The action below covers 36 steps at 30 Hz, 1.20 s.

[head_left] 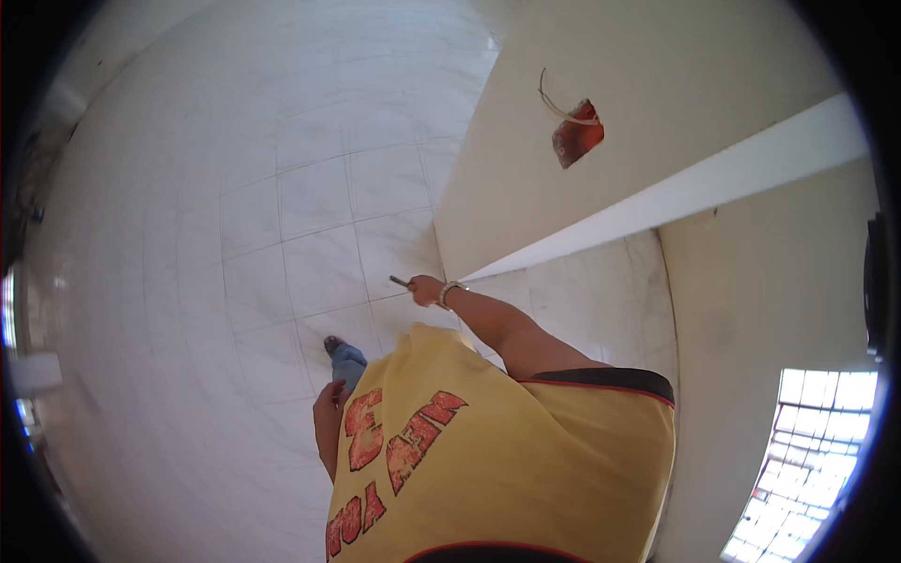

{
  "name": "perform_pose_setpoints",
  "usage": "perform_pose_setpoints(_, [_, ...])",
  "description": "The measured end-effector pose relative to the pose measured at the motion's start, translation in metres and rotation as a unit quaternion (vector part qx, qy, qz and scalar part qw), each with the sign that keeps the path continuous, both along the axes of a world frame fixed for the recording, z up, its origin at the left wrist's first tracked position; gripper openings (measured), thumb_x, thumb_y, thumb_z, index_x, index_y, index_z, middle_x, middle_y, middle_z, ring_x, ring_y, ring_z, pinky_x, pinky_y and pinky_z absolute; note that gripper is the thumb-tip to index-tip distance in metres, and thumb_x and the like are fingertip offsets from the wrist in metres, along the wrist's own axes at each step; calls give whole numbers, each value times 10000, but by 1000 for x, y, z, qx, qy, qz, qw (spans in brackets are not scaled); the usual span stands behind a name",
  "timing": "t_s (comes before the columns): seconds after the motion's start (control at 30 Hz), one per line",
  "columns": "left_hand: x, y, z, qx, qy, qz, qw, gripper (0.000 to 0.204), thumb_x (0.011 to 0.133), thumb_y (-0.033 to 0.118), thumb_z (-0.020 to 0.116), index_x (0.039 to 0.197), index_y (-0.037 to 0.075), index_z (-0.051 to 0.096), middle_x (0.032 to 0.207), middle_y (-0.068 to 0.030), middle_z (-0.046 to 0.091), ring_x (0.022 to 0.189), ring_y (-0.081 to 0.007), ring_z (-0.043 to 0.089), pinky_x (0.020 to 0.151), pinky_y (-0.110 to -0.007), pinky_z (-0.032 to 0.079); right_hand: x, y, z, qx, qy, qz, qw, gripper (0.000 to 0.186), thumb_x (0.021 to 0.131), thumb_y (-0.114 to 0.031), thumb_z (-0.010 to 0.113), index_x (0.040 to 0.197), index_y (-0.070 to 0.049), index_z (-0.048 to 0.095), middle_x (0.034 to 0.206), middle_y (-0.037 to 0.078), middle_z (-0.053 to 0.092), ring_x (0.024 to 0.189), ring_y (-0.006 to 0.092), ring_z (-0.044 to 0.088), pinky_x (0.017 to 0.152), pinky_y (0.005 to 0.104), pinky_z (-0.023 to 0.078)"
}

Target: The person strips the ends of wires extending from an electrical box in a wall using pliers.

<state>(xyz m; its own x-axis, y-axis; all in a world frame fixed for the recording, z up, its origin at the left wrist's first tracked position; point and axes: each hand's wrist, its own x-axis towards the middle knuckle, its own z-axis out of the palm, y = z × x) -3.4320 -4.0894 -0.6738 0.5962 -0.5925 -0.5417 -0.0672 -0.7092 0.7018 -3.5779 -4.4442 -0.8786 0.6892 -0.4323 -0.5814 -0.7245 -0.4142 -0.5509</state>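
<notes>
My right hand, with a watch on the wrist, is closed on a thin green object, held out beside the foot of a white wall corner. My left hand hangs low beside my jeans, partly behind my yellow printed top; I cannot make out whether its fingers are closed. One foot shows below on the tiled floor.
The pale tiled floor stretches ahead and left. At the right, a wall with a narrow side face has a red recessed box with a loose cable. A barred window shows at lower right, a dark object above it.
</notes>
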Motion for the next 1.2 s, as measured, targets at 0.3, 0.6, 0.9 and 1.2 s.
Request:
perform_pose_setpoints(0.3, [233,-113,63,-58,-100,-406,907,258,968,160,632,1170,11,688,1067,-161,732,883,-253,714,810,-368,555,-103,89,16,-29,240,-181,953,310,729,-176,753,1009,-45,775,1106,171,728,1042,330,704,854,411,590])
perform_pose_setpoints(0.6, [109,-366,176,-309,289,-450,786,217,985,99,633,1143,-44,676,935,-91,719,885,-142,678,849,-289,549,-63,213,-41,112,236,-100,960,167,734,-178,724,864,-107,802,962,188,755,943,343,728,812,441,584])
perform_pose_setpoints(0.9, [-41,-499,243,-241,509,-345,751,431,961,190,708,1335,34,561,1044,-63,698,900,-138,659,814,-282,532,35,119,40,140,-150,-775,598,368,802,-34,612,1161,43,610,926,81,682,784,200,637,674,340,524])
perform_pose_setpoints(1.2, [-89,-512,236,-427,482,-429,633,123,915,15,721,1036,11,699,1045,-58,678,910,-136,651,812,-267,541,70,207,18,77,-54,-885,456,275,842,-64,608,1105,16,624,866,43,644,756,179,611,650,344,516])
